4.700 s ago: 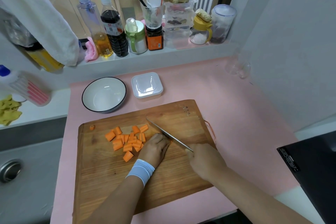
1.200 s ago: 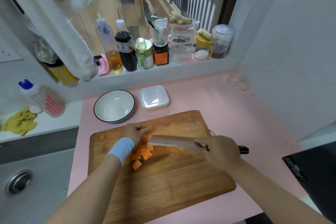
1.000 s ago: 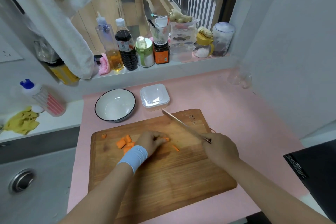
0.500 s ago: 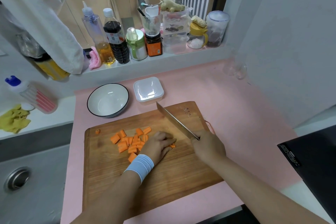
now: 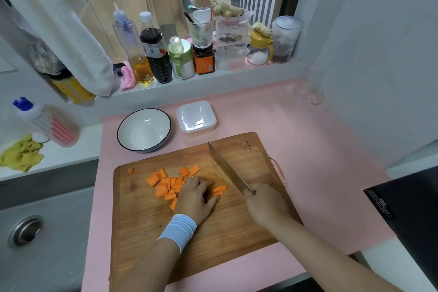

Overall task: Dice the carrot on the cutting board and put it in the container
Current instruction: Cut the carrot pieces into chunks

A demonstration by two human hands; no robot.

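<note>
The pink bench point(image 5: 308, 137) carries the cutting board point(image 5: 147, 232) at its near side. Beyond the board's far edge stand an empty bowl point(image 5: 142, 130) and, just right of it, the white container point(image 5: 196, 116), which shows no carrot. On the board, the knife point(image 5: 227, 168) slants from far-left to near-right, its handle wrapped in the right grip point(image 5: 265, 206). The left grip point(image 5: 196, 197) lies palm-down with its fingers bent onto the carrot; whether it pinches a piece I cannot tell. A heap of carrot chunks point(image 5: 166, 185) lies left of it and a few carrot strips point(image 5: 219, 189) lie right of it, near the blade. Judging by this, the dicing is well advanced, the strips want cross-cutting, and the transfer has not yet begun.
</note>
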